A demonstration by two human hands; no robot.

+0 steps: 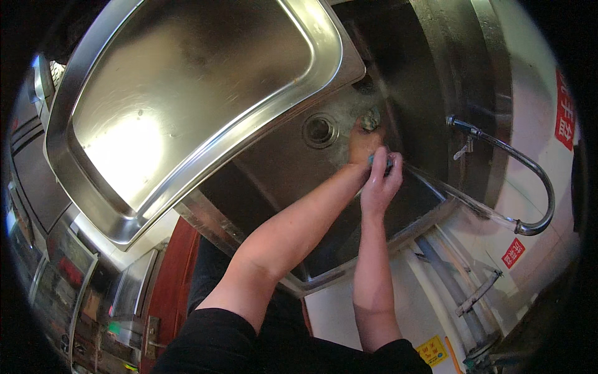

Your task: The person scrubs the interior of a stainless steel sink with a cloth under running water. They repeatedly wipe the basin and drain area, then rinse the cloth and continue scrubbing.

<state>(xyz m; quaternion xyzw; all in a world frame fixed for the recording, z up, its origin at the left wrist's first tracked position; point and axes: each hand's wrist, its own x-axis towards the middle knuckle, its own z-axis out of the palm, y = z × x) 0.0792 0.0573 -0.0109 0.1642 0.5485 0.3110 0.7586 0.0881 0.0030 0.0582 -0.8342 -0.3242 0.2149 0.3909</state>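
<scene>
Both my hands are low inside a stainless steel sink (280, 173), near its drain (320, 132). My left hand (365, 146) is closed around a small rounded grey-green object (370, 120), perhaps a shell; its kind cannot be made out. Against the left wrist, my right hand (384, 182) grips a small bluish item (373, 160), mostly hidden by the fingers. From a curved chrome faucet (537, 170) on the right, a stream of water (460, 194) runs toward the right hand.
A large stainless steel tray (196, 70) covers the sink's upper left part, its corner jutting over the basin. Pipes (448, 276) run below the sink at right. Red signs with writing (513, 253) are on the wall. A reddish-brown panel (170, 276) stands at lower left.
</scene>
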